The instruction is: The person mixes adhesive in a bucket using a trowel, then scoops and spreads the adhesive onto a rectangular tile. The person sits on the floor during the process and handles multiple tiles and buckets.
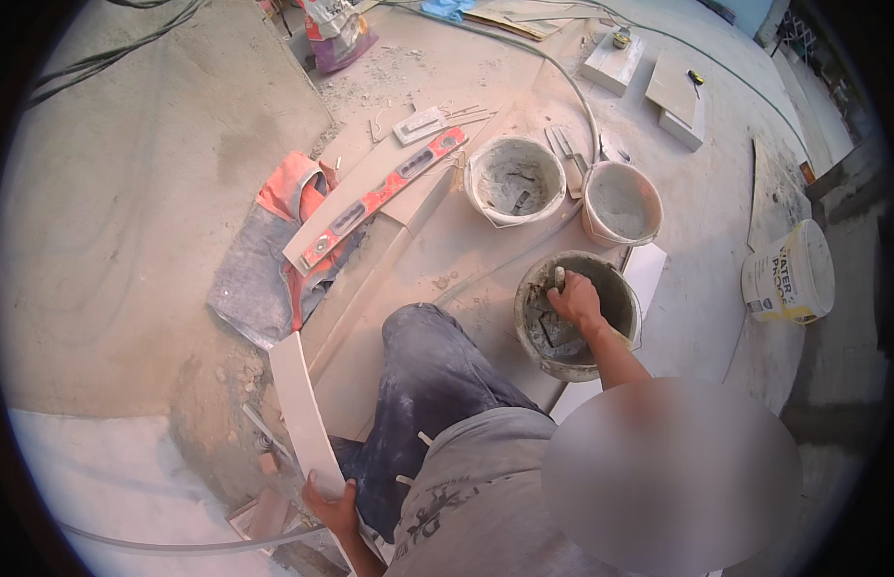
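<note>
Left hand [336, 502]: thumb and fingers pinched narrowly about the lower part of a long white strip [301, 389] (tile by the look of it; material not certain). Long axis: forward from the hand, leaning slightly left, beside the bent leg. Right hand [579, 300]: fingers wrapped round the handle of a trowel [559, 278], blade low inside a mortar-smeared bucket [615, 296]. Bucket position: forward and right of the strip, well apart. Nearer to the strip: left hand, by far. In the way between strip and bucket: bent knee [420, 337], in dusty dark trousers.

Forward of the knee: red spirit level [380, 199], laid aslant; flat float [420, 125] just beyond. Beyond the working bucket: pale bucket [487, 175] and smaller bucket of grey paste [598, 229]. Far right: white pail [766, 286], tilted.
</note>
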